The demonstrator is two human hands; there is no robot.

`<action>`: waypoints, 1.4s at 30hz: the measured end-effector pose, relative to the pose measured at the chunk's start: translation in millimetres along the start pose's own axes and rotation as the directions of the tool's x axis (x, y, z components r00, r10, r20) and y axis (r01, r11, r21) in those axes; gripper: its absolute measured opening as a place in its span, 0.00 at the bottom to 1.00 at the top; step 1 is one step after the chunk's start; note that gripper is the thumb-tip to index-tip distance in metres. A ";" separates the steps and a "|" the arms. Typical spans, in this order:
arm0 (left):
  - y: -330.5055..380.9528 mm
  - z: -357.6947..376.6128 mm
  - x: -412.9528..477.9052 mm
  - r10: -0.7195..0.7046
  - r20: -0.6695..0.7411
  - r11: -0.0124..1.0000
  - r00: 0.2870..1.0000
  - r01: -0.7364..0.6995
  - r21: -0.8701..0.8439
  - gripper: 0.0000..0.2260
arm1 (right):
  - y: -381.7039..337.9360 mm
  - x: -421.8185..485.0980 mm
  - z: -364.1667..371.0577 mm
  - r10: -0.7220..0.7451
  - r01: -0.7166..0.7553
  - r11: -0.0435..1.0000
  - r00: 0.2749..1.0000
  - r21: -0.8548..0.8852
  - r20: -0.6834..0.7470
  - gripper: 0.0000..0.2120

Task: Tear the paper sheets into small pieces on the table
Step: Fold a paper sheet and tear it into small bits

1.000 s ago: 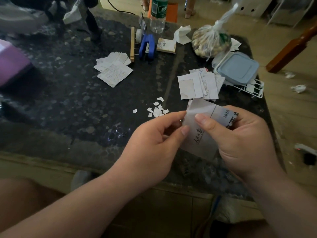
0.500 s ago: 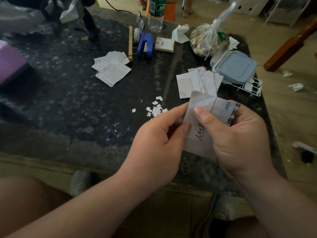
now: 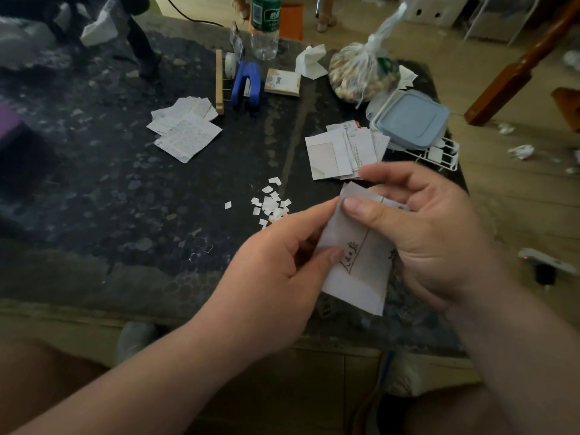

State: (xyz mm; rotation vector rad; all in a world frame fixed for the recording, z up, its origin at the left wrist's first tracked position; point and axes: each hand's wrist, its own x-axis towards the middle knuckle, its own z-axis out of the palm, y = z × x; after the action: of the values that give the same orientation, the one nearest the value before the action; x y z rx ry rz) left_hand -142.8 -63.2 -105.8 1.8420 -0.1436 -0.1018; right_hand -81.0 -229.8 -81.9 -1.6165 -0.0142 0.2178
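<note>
White paper, thin and limp: a printed sheet (image 3: 354,274) hangs over the near edge of the dark table (image 3: 94,189), pinched by both hands. The left hand (image 3: 273,277) nips its left edge btwn thumb and forefinger. The right hand (image 3: 436,243) presses a thumb on the front near the top, fingers curled behind.

No rip shows yet. The sheet looks light, floppy and easy to tear, but likely only if the two pinches sit close together astride the top edge (held wide apart, it would probably just crumple).

Torn small pieces (image 3: 271,204) lie just beyond the grip, to its left. A stack of sheets (image 3: 340,152) waits right behind the right fingers, and a 2nd stack (image 3: 185,133) lies well off to the far left.

Vs. half a sec ago, the right fingers now arch above the sheet's top, mostly hiding the dated corner. The left thumb sits lower.
</note>
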 end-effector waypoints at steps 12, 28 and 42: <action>-2.1 -4.8 2.7 -0.217 0.218 0.974 0.952 0.226 -0.016 0.07 | -6.7 4.3 -9.6 -0.096 0.129 0.894 0.991 -0.429 0.097 0.08; -7.4 -9.9 6.6 -0.462 0.013 0.750 0.887 0.399 -0.527 0.15 | 5.4 7.1 -1.7 0.070 -0.095 0.966 0.991 -0.239 -0.113 0.14; -5.9 -14.8 8.5 -0.425 0.146 0.716 0.893 0.430 -0.550 0.15 | 6.0 -4.8 1.1 0.342 -0.294 0.936 0.888 -0.193 0.307 0.15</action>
State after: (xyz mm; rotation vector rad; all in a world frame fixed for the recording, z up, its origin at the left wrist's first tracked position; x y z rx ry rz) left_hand -132.0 -48.7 -107.5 1.2328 0.2949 -0.4350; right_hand -86.6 -229.8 -87.3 -1.6998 -0.0264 0.7639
